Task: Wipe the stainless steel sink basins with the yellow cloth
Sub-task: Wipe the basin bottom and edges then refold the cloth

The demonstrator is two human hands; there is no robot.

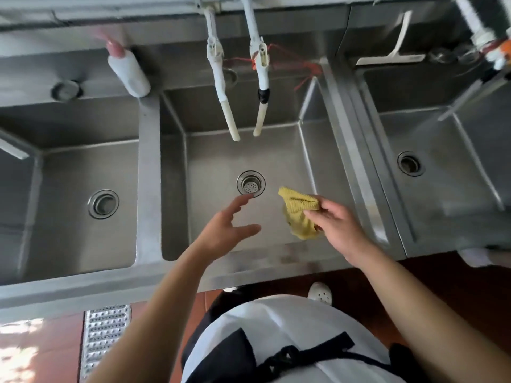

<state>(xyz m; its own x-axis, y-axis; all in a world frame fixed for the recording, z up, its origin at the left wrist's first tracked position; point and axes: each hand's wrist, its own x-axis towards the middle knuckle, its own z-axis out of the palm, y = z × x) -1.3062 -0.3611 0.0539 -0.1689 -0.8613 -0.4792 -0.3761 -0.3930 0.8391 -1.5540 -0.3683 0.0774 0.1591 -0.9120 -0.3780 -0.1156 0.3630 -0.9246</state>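
now the right hand (336,222) pinches the yellow cloth (300,214) over the middle basin (249,150), left hand (226,228) spread loose.

Both forearms are bare; no sleeve reaches the wrist on either side. The left hand (221,230) and right hand (336,226) carry no gloves, and no rings or watch can be made out. A white garment (276,322) covers the torso. A dark apron (221,355) is worn over it, its straps (287,357) knotted at the waist. One white perforated clog (320,292) shows on the floor.
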